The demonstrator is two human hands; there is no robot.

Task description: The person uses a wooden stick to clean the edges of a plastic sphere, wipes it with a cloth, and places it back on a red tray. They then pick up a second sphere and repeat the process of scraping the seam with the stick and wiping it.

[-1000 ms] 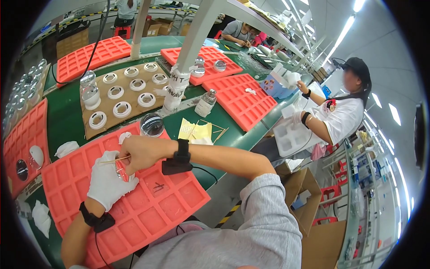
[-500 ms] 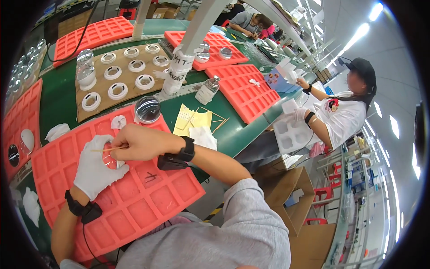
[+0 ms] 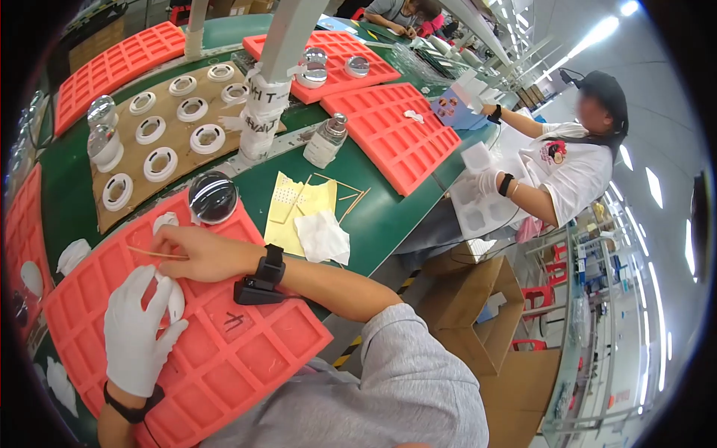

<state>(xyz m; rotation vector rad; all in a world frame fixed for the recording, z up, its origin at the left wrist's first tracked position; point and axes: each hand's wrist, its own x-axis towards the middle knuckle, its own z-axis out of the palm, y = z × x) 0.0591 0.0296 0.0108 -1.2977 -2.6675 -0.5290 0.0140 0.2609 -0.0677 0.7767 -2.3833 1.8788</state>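
The rounded white piece sits between the fingers and thumb of the gloved left hand, just below the bare right hand, whose fingertips pinch a thin wooden stick. It looks smooth, pale and curved, partly hidden by the glove; its material can't be told. It is probably light, stiff and rather slippery, and may scratch or chip, so a gentle gloved hold around its edge seems best. The slender, straw-coloured stick is likely light and easily snapped, best pinched near one end. Beneath both hands lies the pink gridded tray.
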